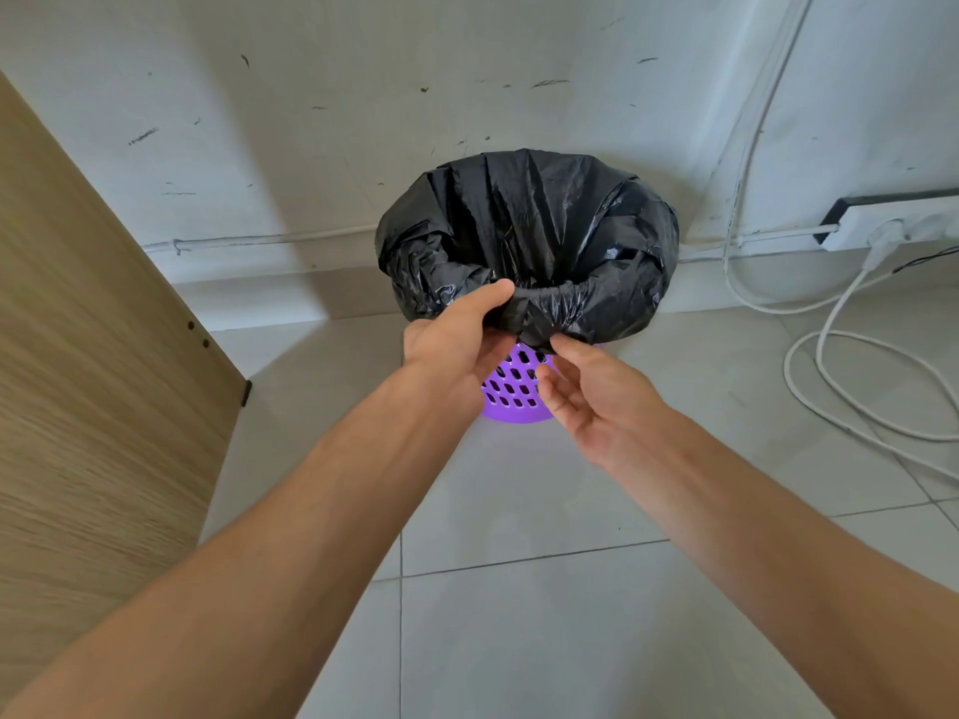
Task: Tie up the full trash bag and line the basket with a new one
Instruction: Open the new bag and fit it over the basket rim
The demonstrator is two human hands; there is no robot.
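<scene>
A purple basket with rows of small oval holes stands on the pale tiled floor, close against the scuffed white wall. A black trash bag lines it, its edge rolled down over the rim so that the plastic bulges out wider than the basket below — only the lower front of the purple wall shows beneath it. The mouth of the bag is open and dark inside; what it holds cannot be made out.

Both bare arms reach forward from the bottom of the view. The left hand has its grip pinched on the near part of the folded bag edge, thumb on top and fingers curled underneath, the plastic bunched between them. The right hand sits just beside it, palm turned up and toward the left, fingers loosely spread; its fingertips touch the underside of the rolled plastic at the near rim, but the grip is not pressed on anything.

To the left a light wooden panel stands upright on the floor. To the right a white power strip lies by the wall, with a white cable looping over the tiles, well apart from the basket.
</scene>
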